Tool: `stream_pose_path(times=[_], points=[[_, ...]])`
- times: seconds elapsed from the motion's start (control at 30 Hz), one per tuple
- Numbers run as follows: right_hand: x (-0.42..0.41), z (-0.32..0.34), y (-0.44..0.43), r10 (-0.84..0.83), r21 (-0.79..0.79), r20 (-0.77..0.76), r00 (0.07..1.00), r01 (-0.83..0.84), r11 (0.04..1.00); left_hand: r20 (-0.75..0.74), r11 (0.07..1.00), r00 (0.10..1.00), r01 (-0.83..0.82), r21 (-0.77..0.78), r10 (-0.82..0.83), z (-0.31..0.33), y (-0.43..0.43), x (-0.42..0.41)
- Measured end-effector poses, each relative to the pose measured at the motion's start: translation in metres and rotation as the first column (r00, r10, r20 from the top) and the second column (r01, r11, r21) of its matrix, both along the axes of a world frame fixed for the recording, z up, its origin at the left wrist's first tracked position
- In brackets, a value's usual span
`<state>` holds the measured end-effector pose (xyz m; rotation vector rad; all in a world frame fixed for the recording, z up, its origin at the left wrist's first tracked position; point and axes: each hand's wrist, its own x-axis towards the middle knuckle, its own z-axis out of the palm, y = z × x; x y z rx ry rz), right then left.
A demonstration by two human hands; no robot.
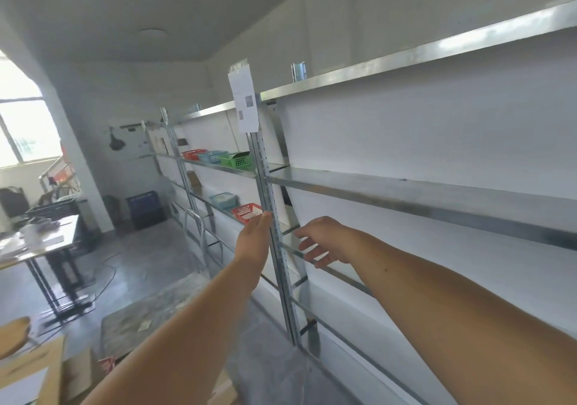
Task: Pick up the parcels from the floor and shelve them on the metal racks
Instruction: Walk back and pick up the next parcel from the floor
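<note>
Galvanised steel makes up the metal racks [406, 192] that run along the white wall from the right edge of the frame toward the centre, with their long shelves bare on this near side. A perforated upright post [265, 186] stands at centre frame with a white paper label [245, 104] fixed at its top. The left hand [254, 236] reaches up just left of that post with its fingers straight and together, holding nothing; the fingertips lie at the post's edge, but I cannot tell whether they touch it. The right hand [321, 242] hangs just right of the post, in front of a lower shelf rail, fingers loosely spread and empty. The parcels show as brown cardboard boxes [34, 370] on the floor at the lower left corner, well apart from both hands. Farther along the racks sit a green basket [235, 161], a blue basket [212, 156] and a red basket [193, 154] in a row. A table [56, 242] stands at the left edge.
</note>
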<state>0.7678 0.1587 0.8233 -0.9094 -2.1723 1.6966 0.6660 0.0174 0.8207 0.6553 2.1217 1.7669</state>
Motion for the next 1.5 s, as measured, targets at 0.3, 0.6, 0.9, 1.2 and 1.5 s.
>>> stream_pose_path(times=[0.3, 0.6, 0.9, 1.2, 1.5], points=[[-0.103, 0.018, 0.057, 0.129, 0.057, -0.051, 0.990, -0.127, 0.990, -0.039, 0.996, 0.995, -0.087, 0.016, 0.088, 0.021, 0.044, -0.065], [-0.195, -0.019, 0.077, 0.232, -0.062, -0.082, 0.969, -0.237, 0.969, 0.001, 0.970, 0.970, -0.241, -0.034, 0.242, -0.007, 0.044, -0.133], [-0.275, -0.070, 0.039, 0.314, -0.123, 0.006, 0.949, -0.311, 0.942, 0.133, 0.937, 0.929, -0.337, -0.087, 0.346, -0.072, 0.002, -0.213], [-0.359, -0.122, -0.014, 0.270, -0.243, 0.038, 0.962, -0.253, 0.936, 0.231, 0.941, 0.918, -0.283, -0.187, 0.322, -0.129, -0.043, -0.304], [-0.422, -0.191, -0.052, 0.233, -0.343, 0.115, 0.966, -0.182, 0.922, 0.345, 0.928, 0.870, -0.276, -0.252, 0.352, -0.200, -0.081, -0.371]])
